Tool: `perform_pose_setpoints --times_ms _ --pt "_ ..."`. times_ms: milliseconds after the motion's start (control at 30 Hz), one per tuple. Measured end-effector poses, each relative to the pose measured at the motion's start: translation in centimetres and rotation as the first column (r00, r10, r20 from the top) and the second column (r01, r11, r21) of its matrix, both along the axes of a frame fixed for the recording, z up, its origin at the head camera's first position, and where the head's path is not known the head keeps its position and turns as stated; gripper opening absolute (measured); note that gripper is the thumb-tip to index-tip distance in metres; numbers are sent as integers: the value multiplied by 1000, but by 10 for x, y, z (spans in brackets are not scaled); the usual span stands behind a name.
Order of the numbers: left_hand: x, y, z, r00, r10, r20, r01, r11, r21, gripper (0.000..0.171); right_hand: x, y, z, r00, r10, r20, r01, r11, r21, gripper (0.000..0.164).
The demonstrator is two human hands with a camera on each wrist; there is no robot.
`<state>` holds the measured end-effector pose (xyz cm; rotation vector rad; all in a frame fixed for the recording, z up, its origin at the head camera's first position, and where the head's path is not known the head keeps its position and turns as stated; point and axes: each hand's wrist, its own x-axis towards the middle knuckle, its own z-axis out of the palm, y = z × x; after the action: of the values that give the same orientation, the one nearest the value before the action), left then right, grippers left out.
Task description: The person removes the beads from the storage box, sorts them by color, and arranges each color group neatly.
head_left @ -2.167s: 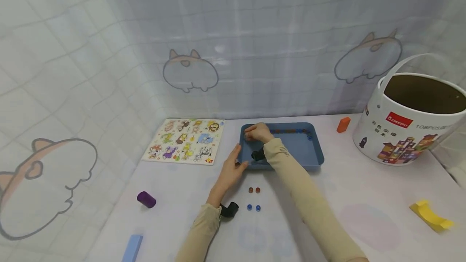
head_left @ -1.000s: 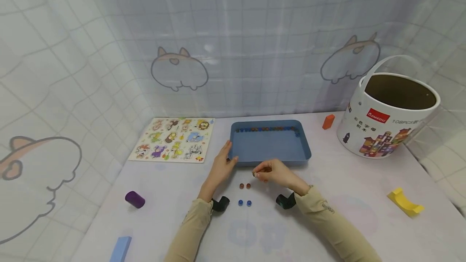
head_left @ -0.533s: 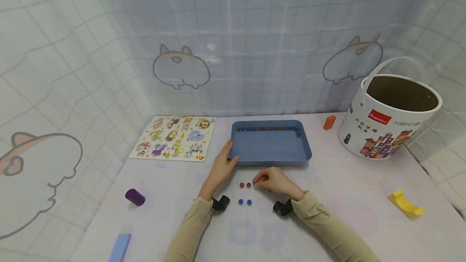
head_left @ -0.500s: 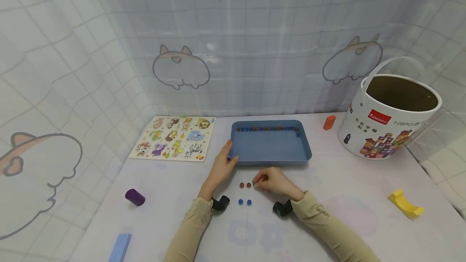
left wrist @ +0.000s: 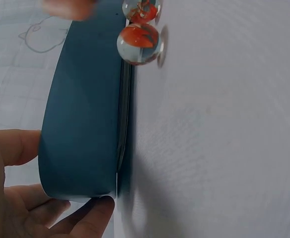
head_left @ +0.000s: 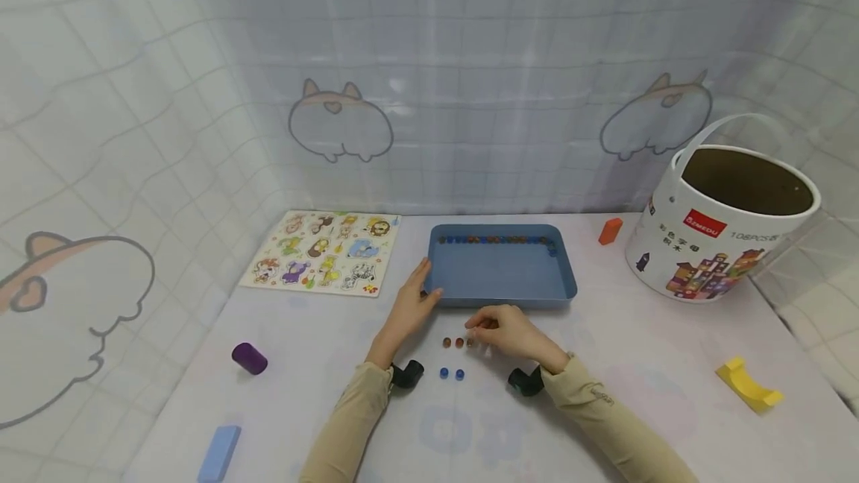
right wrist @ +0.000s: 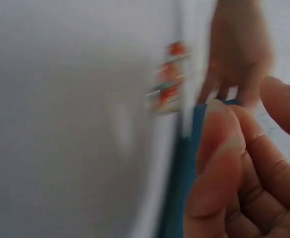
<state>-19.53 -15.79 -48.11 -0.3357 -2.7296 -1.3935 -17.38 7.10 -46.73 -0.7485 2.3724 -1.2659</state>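
Observation:
My left hand (head_left: 408, 309) holds the near-left corner of a blue tray (head_left: 499, 302). In the left wrist view its fingertips (left wrist: 105, 203) bend round the tray's end, while another digit touches the rim. My right hand (head_left: 508, 330) hovers just in front of the tray, fingers bent and slightly apart, with nothing between them. Close below its fingertips lies a reddish-brown glass marble (head_left: 470, 343), beside two similar marbles (head_left: 459, 343) in a short row. Two blue marbles (head_left: 452, 373) sit nearer to me. The right wrist view is blurred.
Several mixed marbles (head_left: 493, 239) line the tray's far wall. An animal puzzle board (head_left: 322, 253) lies to the left, with a purple cylinder (head_left: 250, 358) and light-blue block (head_left: 219, 454) nearer. To the right stand an orange block (head_left: 611, 231) and white bucket (head_left: 725, 222); a yellow arch (head_left: 748, 384) lies nearer.
My right hand came from the tray with a marble, set it at the right end of the reddish-brown row, let go and rose slightly. My left hand stayed at the tray corner.

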Motion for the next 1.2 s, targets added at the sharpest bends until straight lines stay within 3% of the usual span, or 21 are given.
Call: perform_pose_setpoints --times_ms 233,367,533,867,1200 --pt "-1 0 -1 1000 13 -2 -13 1000 -10 65 -15 4 35 992 28 121 -9 988 -151 39" --pt "-2 0 -1 1000 13 -1 -13 1000 -3 65 -42 2 51 984 -18 176 59 970 -234 44" --pt "-2 0 -2 1000 13 -2 -13 1000 -4 64 -80 -4 58 966 -60 253 142 937 -320 47" --pt "-2 -3 -2 1000 6 3 -6 1000 8 64 -132 -43 43 926 -153 345 257 924 -281 47" --pt "-2 -2 -3 1000 -11 26 11 1000 21 65 -151 -65 24 874 -182 451 322 911 -257 50"
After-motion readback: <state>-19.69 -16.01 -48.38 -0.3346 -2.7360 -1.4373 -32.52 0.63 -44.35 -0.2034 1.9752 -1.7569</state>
